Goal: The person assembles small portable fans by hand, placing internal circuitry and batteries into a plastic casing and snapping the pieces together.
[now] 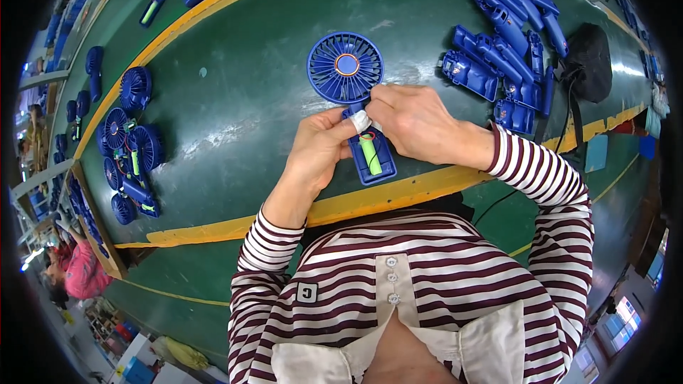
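Observation:
A blue handheld fan (pixel 346 64) lies before me, its round grille pointing away and its handle toward me. The handle is open and shows a green battery (pixel 370 154) with thin dark and red wires. My left hand (pixel 318 144) is closed around the handle's left side, its thumb, wrapped in white, pressing near the neck. At the neck, my right hand (pixel 413 119) has its fingers pinched together against the fan. Whatever those fingertips hold is hidden.
Several fans (pixel 131 149) with exposed batteries sit at the left. A heap of blue handle shells (pixel 501 50) lies at the back right, beside a black bag-like object (pixel 589 62) with a cable. Yellow edging (pixel 398 192) borders the green table. A person in pink (pixel 87 270) is far left.

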Demonstrator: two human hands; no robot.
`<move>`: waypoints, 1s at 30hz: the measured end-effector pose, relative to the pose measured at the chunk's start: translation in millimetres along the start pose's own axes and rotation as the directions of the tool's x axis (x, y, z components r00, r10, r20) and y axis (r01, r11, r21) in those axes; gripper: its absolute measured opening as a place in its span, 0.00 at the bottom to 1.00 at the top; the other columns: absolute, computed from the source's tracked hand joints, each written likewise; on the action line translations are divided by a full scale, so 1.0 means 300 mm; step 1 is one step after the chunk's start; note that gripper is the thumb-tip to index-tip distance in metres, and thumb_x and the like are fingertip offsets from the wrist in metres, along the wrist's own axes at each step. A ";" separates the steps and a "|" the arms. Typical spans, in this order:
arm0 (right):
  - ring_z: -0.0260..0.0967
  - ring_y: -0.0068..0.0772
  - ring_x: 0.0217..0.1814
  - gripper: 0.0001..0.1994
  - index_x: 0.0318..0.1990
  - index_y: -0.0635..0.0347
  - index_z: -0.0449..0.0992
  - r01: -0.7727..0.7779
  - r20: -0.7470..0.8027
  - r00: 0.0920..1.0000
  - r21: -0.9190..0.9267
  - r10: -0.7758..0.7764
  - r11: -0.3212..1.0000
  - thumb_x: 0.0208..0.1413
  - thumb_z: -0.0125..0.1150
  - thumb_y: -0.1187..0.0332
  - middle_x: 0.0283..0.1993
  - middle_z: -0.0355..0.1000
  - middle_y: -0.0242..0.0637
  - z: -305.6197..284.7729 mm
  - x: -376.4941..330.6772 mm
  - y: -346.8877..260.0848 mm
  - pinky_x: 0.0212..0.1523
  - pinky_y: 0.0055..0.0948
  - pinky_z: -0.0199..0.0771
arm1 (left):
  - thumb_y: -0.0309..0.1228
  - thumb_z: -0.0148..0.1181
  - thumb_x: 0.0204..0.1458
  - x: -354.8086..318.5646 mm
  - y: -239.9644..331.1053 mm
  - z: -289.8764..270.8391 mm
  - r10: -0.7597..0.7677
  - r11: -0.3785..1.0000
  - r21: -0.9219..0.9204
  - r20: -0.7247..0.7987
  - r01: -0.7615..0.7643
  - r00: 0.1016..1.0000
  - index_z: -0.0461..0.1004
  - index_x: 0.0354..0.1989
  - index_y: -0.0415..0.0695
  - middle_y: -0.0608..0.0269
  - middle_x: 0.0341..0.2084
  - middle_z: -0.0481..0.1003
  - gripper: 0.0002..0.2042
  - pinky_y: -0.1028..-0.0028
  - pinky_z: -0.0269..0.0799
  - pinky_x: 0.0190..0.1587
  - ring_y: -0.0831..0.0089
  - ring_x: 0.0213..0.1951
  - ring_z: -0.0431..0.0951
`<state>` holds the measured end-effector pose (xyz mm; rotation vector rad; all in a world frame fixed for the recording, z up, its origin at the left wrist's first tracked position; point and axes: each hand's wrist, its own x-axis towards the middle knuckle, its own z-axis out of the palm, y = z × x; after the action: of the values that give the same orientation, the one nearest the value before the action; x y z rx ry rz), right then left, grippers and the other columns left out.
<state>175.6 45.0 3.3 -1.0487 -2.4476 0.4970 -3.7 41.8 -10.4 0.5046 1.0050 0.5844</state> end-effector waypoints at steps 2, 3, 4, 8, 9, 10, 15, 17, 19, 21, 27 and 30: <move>0.67 0.39 0.29 0.07 0.23 0.63 0.67 0.006 -0.014 1.000 -0.011 -0.006 1.000 0.34 0.58 0.74 0.27 0.63 0.39 0.003 -0.001 0.000 0.24 0.34 0.67 | 0.26 0.54 0.51 -0.007 -0.005 0.017 0.042 0.999 0.019 -0.014 -0.042 0.999 0.73 0.37 0.37 0.65 0.28 0.74 0.07 0.77 0.74 0.33 0.79 0.29 0.75; 0.67 0.38 0.29 0.07 0.23 0.63 0.67 0.011 -0.024 1.000 -0.018 -0.012 1.000 0.35 0.59 0.74 0.27 0.63 0.39 0.006 -0.002 -0.001 0.24 0.34 0.67 | 0.25 0.54 0.51 -0.011 -0.009 0.026 0.088 0.996 0.022 -0.034 -0.087 0.996 0.73 0.37 0.37 0.65 0.28 0.74 0.07 0.78 0.73 0.33 0.80 0.29 0.75; 0.67 0.38 0.29 0.07 0.23 0.63 0.67 0.011 -0.026 1.000 -0.017 -0.011 1.000 0.35 0.59 0.74 0.27 0.63 0.39 0.008 -0.001 0.000 0.24 0.34 0.67 | 0.25 0.54 0.51 -0.012 -0.011 0.031 0.130 0.991 0.024 -0.056 -0.129 0.990 0.73 0.37 0.36 0.65 0.27 0.74 0.07 0.79 0.73 0.32 0.80 0.29 0.74; 0.66 0.40 0.29 0.07 0.28 0.63 0.68 -0.084 -0.086 0.992 0.095 0.092 0.992 0.38 0.57 0.75 0.27 0.63 0.39 0.023 -0.019 -0.001 0.25 0.35 0.67 | 0.22 0.53 0.50 0.003 -0.040 0.012 0.157 0.986 0.076 -0.101 -0.150 0.982 0.73 0.37 0.35 0.65 0.28 0.75 0.08 0.80 0.72 0.32 0.80 0.29 0.74; 0.66 0.41 0.29 0.08 0.31 0.64 0.69 -0.133 -0.133 0.978 0.185 0.159 0.974 0.40 0.55 0.76 0.28 0.63 0.40 0.024 -0.029 -0.005 0.26 0.36 0.67 | 0.22 0.52 0.50 0.001 -0.040 0.018 0.205 0.979 0.023 -0.112 -0.203 0.972 0.73 0.37 0.35 0.64 0.28 0.75 0.08 0.80 0.72 0.31 0.80 0.29 0.74; 0.65 0.43 0.30 0.11 0.36 0.64 0.68 -0.171 -0.175 0.959 0.268 0.222 0.948 0.40 0.54 0.77 0.28 0.63 0.40 0.017 -0.040 -0.020 0.27 0.36 0.67 | 0.21 0.52 0.50 -0.001 -0.039 0.020 0.253 0.965 -0.031 -0.131 -0.259 0.958 0.73 0.38 0.35 0.63 0.28 0.75 0.08 0.80 0.72 0.31 0.79 0.29 0.75; 0.68 0.46 0.44 0.22 0.50 0.66 0.64 -0.145 -0.321 0.861 0.588 0.394 0.796 0.42 0.50 0.81 0.43 0.68 0.45 0.069 -0.106 -0.083 0.45 0.34 0.68 | 0.20 0.49 0.51 -0.018 -0.026 0.016 0.311 0.944 -0.081 -0.100 -0.319 0.945 0.70 0.39 0.31 0.54 0.31 0.76 0.08 0.76 0.75 0.35 0.70 0.33 0.78; 0.67 0.45 0.49 0.24 0.52 0.66 0.62 -0.182 -0.260 0.867 0.630 0.425 0.755 0.42 0.49 0.81 0.48 0.67 0.48 0.080 -0.105 -0.106 0.51 0.35 0.65 | 0.20 0.50 0.51 -0.028 -0.022 0.017 0.332 0.940 -0.042 -0.109 -0.338 0.937 0.70 0.39 0.32 0.54 0.31 0.76 0.08 0.76 0.74 0.34 0.71 0.33 0.78; 0.67 0.46 0.49 0.24 0.52 0.68 0.62 -0.155 -0.286 0.871 0.612 0.400 0.775 0.41 0.48 0.83 0.47 0.68 0.48 0.084 -0.097 -0.114 0.51 0.35 0.65 | 0.21 0.51 0.51 -0.036 -0.023 0.015 0.356 0.931 -0.048 -0.098 -0.362 0.929 0.70 0.39 0.32 0.55 0.31 0.76 0.08 0.76 0.74 0.34 0.71 0.33 0.78; 0.67 0.47 0.49 0.24 0.52 0.68 0.62 -0.127 -0.314 0.862 0.625 0.397 0.770 0.41 0.48 0.83 0.47 0.67 0.49 0.092 -0.097 -0.119 0.50 0.35 0.66 | 0.21 0.52 0.51 -0.040 -0.023 0.012 0.384 0.919 -0.056 -0.092 -0.390 0.919 0.70 0.39 0.33 0.56 0.31 0.76 0.08 0.77 0.74 0.34 0.71 0.32 0.78; 0.68 0.48 0.45 0.25 0.50 0.70 0.63 -0.073 -0.386 0.861 0.549 0.330 0.833 0.38 0.47 0.85 0.45 0.69 0.50 0.094 -0.098 -0.137 0.46 0.34 0.68 | 0.22 0.55 0.50 -0.058 -0.037 0.000 0.422 0.905 -0.040 -0.059 -0.425 0.905 0.70 0.40 0.34 0.58 0.31 0.76 0.09 0.79 0.72 0.35 0.74 0.33 0.77; 0.69 0.47 0.42 0.24 0.49 0.70 0.65 -0.064 -0.371 0.904 0.369 0.211 0.927 0.37 0.49 0.85 0.44 0.69 0.51 0.078 -0.091 -0.146 0.45 0.34 0.69 | 0.22 0.55 0.50 -0.056 -0.039 -0.014 0.435 0.900 -0.007 -0.064 -0.436 0.898 0.71 0.40 0.34 0.58 0.32 0.76 0.09 0.80 0.72 0.34 0.75 0.32 0.76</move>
<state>154.7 -7.4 -2.1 -1.0546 -1.8452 0.6588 -11.7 22.5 -9.0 0.7045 0.9446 1.0159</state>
